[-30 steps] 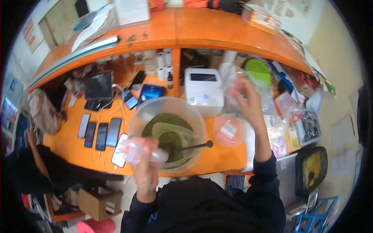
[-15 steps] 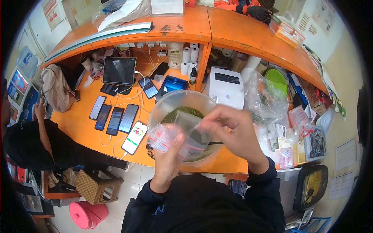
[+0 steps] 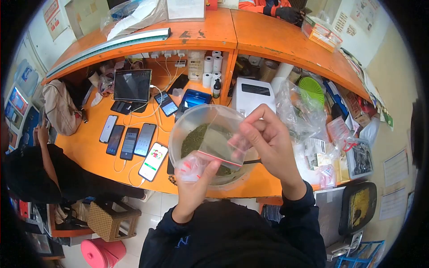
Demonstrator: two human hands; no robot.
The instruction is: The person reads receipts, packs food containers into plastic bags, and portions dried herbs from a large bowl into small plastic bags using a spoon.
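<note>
My left hand (image 3: 195, 185) is closed on a bunch of small clear zip bags (image 3: 189, 167) with red stripes, its thumb on top. One clear zip bag (image 3: 220, 142) is spread flat between my hands, its red seal line slanting along the lower edge. My right hand (image 3: 270, 145) pinches the right edge of that bag, and the bag looks empty. Directly beneath stands a translucent plastic tub (image 3: 175, 131) with crushed green herb (image 3: 194, 138) inside. A dark handle (image 3: 253, 161) sticks out over the tub's right rim; its other end is hidden.
Several phones (image 3: 145, 139) and a tablet (image 3: 132, 85) with cables lie left of the tub. A white printer (image 3: 254, 96) and crumpled plastic bags (image 3: 299, 111) are to the right. A person (image 3: 40, 169) stands at the left; a gloved hand (image 3: 289, 14) rests on the counter (image 3: 201, 33).
The single bag has been turned and opened out flat over the tub, with its red line now nearer my left thumb. My right hand has moved slightly down, and the view has shifted a little.
</note>
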